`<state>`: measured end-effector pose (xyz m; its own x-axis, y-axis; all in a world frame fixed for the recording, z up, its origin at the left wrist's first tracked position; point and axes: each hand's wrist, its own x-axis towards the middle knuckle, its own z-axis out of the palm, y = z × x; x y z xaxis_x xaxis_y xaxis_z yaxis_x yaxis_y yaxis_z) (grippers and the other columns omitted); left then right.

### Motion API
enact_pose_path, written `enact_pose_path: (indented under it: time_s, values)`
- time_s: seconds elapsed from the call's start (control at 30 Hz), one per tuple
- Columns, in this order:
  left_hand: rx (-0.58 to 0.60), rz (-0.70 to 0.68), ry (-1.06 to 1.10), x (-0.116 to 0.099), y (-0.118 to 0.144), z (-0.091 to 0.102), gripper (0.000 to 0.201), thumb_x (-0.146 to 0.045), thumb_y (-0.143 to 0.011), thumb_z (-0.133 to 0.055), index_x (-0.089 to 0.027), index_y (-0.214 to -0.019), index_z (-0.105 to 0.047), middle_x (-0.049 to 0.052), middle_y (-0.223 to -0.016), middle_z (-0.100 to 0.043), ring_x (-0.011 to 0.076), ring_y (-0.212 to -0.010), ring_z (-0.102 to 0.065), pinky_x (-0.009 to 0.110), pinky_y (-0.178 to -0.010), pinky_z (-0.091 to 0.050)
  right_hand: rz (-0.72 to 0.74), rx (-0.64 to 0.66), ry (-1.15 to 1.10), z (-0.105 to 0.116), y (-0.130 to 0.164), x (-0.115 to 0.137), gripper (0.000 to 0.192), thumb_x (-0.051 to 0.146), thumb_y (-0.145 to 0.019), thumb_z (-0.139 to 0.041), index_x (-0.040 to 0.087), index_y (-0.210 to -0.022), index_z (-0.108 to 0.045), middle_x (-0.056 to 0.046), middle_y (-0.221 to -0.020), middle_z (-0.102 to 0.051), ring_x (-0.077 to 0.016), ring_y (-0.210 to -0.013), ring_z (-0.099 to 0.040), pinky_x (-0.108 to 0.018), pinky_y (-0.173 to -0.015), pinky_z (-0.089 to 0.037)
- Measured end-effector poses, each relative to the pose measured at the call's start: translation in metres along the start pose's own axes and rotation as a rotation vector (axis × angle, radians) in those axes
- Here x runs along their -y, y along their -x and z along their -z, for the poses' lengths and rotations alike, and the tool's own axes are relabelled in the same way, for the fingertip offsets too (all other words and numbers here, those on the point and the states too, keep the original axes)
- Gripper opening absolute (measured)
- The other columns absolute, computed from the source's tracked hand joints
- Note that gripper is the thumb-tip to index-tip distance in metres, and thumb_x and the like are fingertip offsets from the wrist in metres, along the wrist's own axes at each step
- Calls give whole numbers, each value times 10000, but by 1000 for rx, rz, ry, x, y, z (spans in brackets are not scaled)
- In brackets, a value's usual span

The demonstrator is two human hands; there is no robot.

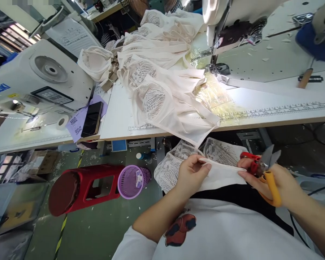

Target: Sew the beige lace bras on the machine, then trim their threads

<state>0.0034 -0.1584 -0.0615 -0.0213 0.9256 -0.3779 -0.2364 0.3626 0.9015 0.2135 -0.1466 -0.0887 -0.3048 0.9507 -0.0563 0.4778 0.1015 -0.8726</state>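
Observation:
A white lace bra (219, 177) lies across my lap, just below the table edge. My left hand (190, 174) pinches the upper edge of its smooth band between thumb and fingers. Further right, my right hand (283, 184) grips the same edge with thumb and fingertips. Tucked in that hand is a pair of scissors (271, 158) with red and orange handles, the blades pointing up and away from the cloth. Between both hands the band edge is stretched nearly straight. The lace cups sit beyond the band, partly hidden.
Several similar bras (157, 97) are heaped on the table (116, 122), one overhanging its edge. A sewing machine (219, 39) stands behind right, another (48, 76) at left. A phone (92, 119) lies near the edge. Below left are a red stool (97, 187) and purple basket (130, 182).

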Motion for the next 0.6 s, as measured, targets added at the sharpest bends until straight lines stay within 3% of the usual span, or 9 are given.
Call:
enact_pose_path:
  time_s: [0.13,0.3,0.37,0.43,0.5,0.53,0.6]
  values:
    - [5,-16,-55,-1,0,2,221,-312,-640,-694,-163,-685,-538,-19,-642,-515,96,-603,-460,214,-567,-395,-62,44,-70,-3,-4,4,175,422,-799,-569,252,-828,-539,0,-736,-590,-166,-617,-552,-275,-565,-466]
    - [35,-143,-258,2,-2,13,131,-268,-729,-613,-168,-722,-529,-8,-671,-537,111,-620,-503,230,-589,-434,-93,126,-139,-4,-9,13,212,423,-799,-571,233,-731,-508,28,-609,-491,-133,-521,-449,-257,-482,-411]
    - [7,-376,-469,-2,0,17,77,-211,-758,-580,-177,-814,-538,23,-768,-585,144,-711,-562,270,-651,-476,-93,132,-172,-4,-11,17,226,428,-808,-555,224,-723,-505,28,-621,-493,-123,-523,-446,-249,-485,-412]
    - [-32,-751,-707,-10,4,17,225,-140,-754,-578,-187,-969,-528,70,-939,-613,190,-890,-588,345,-788,-493,-98,154,-192,-3,-12,20,230,424,-812,-546,219,-715,-510,34,-612,-494,-112,-509,-445,-237,-478,-410]
    - [60,-1050,-882,-19,7,12,348,-106,-758,-574,-184,-1087,-492,104,-1056,-605,210,-1011,-568,403,-907,-459,-95,188,-201,-3,-13,22,214,403,-808,-553,216,-710,-518,40,-594,-491,-107,-501,-444,-228,-472,-408]
    - [157,-1106,-948,-22,8,8,345,-119,-777,-562,-176,-1109,-488,114,-1070,-608,216,-1029,-565,414,-935,-444,-86,202,-200,-3,-13,24,202,389,-801,-564,216,-707,-520,39,-593,-494,-108,-507,-450,-226,-474,-410]
    - [350,-1052,-1050,-25,6,0,231,-189,-832,-520,-151,-1060,-527,126,-1029,-629,228,-996,-578,416,-942,-436,-72,223,-187,-2,-12,26,187,373,-795,-571,217,-703,-523,39,-589,-497,-111,-511,-457,-222,-466,-410]
